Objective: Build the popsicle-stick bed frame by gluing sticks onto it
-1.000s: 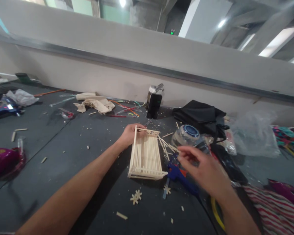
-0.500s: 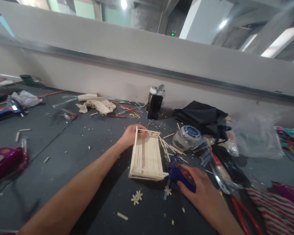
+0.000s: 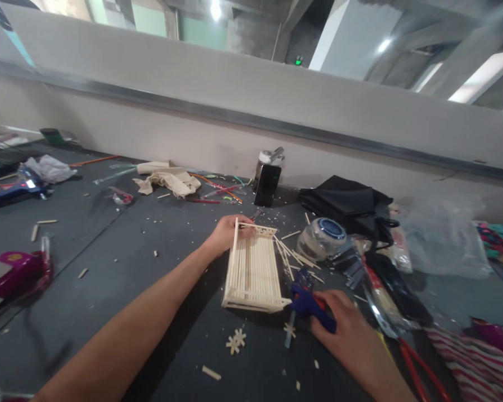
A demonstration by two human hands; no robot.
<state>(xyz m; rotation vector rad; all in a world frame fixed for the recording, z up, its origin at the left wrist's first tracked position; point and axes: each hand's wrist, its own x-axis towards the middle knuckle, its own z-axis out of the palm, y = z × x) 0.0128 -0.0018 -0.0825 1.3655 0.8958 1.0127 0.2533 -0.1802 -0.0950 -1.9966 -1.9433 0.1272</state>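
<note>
My left hand [image 3: 225, 235] is closed on the far left corner of a small bed-like frame of pale wooden sticks [image 3: 257, 268]; its fingertips are partly hidden behind the sticks. In my right hand [image 3: 349, 329] is a blue glue gun [image 3: 314, 309], gripped by its handle. The gun's front end is right at the frame's near right corner, and I cannot tell whether the two touch. A clear glue stick [image 3: 290, 332] shows below the gun. Two small star shapes of wood [image 3: 236, 341] lie in front of the frame.
Loose sticks [image 3: 293, 254] and a clear jar [image 3: 322, 240] lie right of the frame. Behind stands a phone [image 3: 268, 185] leaning on a bottle. Red-handled pliers [image 3: 414, 363] and a striped cloth [image 3: 465, 357] lie at right, a magenta tool [image 3: 14, 273] at far left.
The whole view has shifted slightly. Both hands keep their hold, and the glue gun stays by the frame's near right corner.
</note>
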